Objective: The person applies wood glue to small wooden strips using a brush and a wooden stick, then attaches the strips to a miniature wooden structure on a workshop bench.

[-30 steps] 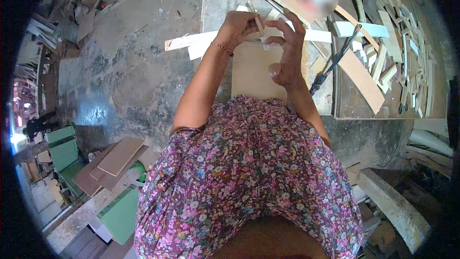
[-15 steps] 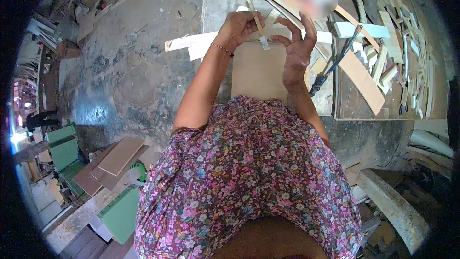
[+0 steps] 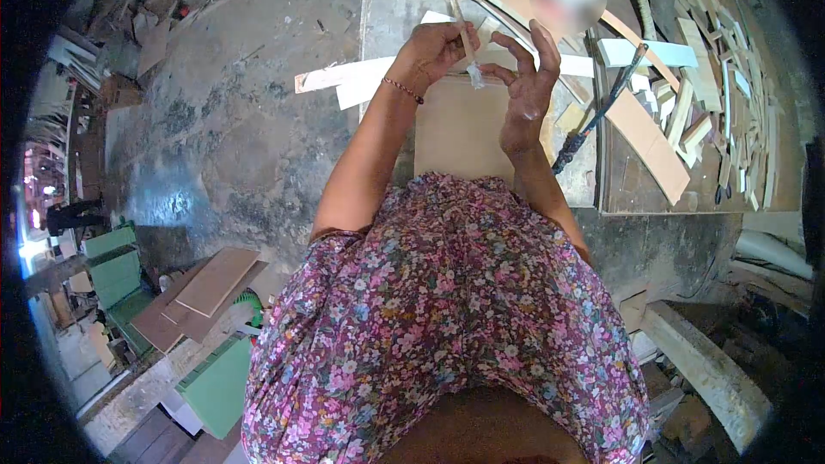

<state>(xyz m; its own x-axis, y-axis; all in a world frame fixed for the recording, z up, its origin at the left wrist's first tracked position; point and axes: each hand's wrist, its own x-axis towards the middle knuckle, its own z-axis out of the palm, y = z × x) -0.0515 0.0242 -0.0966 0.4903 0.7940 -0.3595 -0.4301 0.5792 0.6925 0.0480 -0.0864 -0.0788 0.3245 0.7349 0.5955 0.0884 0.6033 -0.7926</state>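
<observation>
My left hand [image 3: 436,47] is closed around a thin wooden stick [image 3: 462,30], which slants down toward me. A whitish, translucent clump [image 3: 477,78] sits at the stick's lower end; I cannot make out what it is. On the other side, my right hand [image 3: 528,90] has its fingers spread, one fingertip close to the clump or touching it. Beneath both hands lies a flat brown board [image 3: 464,133], close to my body. A long pale strip [image 3: 344,76] extends on the left behind my left wrist.
The table on the right carries a tan board [image 3: 649,146], a dark rod-like tool [image 3: 601,112], scissors [image 3: 722,193] and many wood strips [image 3: 748,94]. A pale blue-white piece [image 3: 649,53] lies behind them. Brown panels [image 3: 210,283] and a green box-like piece [image 3: 215,387] stand at lower left.
My right hand has shifted slightly left, its fingertip nearer the clump on the stick. The left hand still grips the stick, almost unmoved.
</observation>
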